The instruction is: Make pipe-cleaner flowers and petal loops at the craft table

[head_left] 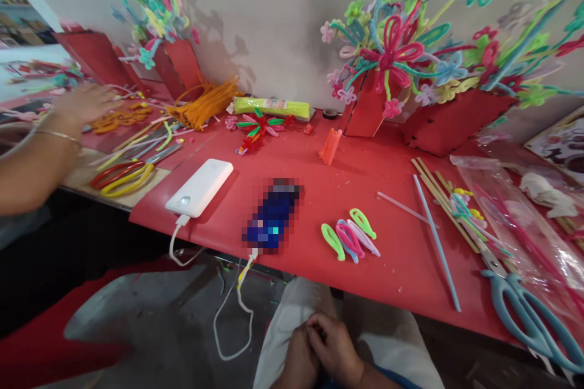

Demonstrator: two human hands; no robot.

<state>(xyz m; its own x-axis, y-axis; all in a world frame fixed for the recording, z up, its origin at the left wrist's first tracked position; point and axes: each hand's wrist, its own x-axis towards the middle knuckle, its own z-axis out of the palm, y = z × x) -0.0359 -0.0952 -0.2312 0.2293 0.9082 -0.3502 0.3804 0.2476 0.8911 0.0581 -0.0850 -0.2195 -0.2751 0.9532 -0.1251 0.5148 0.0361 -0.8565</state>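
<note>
My left hand [302,346] and my right hand [336,343] lie together in my lap, below the table's front edge. Both are closed with curled fingers, touching each other; nothing shows in them. On the red tabletop [310,225] ahead are several bent pipe-cleaner loops, among them a green loop [333,242] and a pink loop [349,238]. Left of these lies a phone [272,216], blurred out, with a white cable [249,267] plugged in. A white power bank [201,187] rests further left.
Blue-handled scissors [524,310], a light-blue stick [437,243] and wooden sticks lie right. Pipe-cleaner flowers [392,51] stand in red boxes behind. An orange bundle [205,103] and red-and-yellow-handled pliers [130,176] lie left, near another person's arm [41,158].
</note>
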